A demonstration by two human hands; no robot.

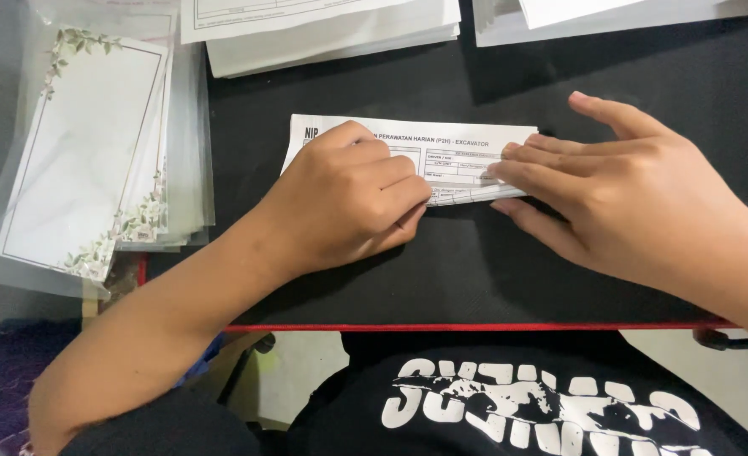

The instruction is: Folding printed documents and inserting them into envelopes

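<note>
While the folded printed form is lying flat near the middle of the black tabletop, both hands are pressing on it. Item one: the left hand is sitting curled over the form's left half, its fingers bunched into a loose fist with the knuckles bearing down on the paper and nothing gripped inside that I can make out. Item two: the right hand is lying flattened over the form's right end, its fingers stretched out straight and close together, the tips pinning the lower edge of the paper, the thumb lifting clear above. Item three: a stack of white sheets is resting beyond the form, toward the far edge of the tabletop. Item four: a second white stack is lying beyond the form and to its right. Item five: a pile of floral-bordered cards in clear sleeves is sitting well left of the form, overhanging the tabletop's left side. Item six: a red trim edge is running along the tabletop on the near side of the form.
</note>
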